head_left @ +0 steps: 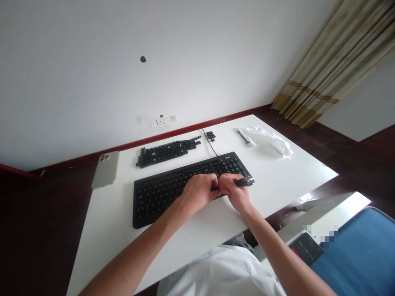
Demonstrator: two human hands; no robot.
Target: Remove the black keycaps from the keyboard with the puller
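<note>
A black keyboard (163, 197) with most keycaps off its left part lies on the white table. My right hand (232, 187) is closed around a black-handled tool (245, 181) with a shiny end; its working tip is hidden. Pressed against it, my left hand (202, 185) is closed over the keyboard's lower right part, and whatever its fingers hold is hidden. Behind the keyboard sits a block of loose black keycaps (166, 152). A smaller group of keycaps (210, 135) lies to the right, past the keyboard's cable (210, 142).
At the table's left edge rests a phone (105, 169), back up. A blue and white brush (245, 137) and a crumpled white cloth or tissue (271, 142) lie at the back right. Below right are a blue seat (364, 246) and a dark, partly blurred-out device (305, 248).
</note>
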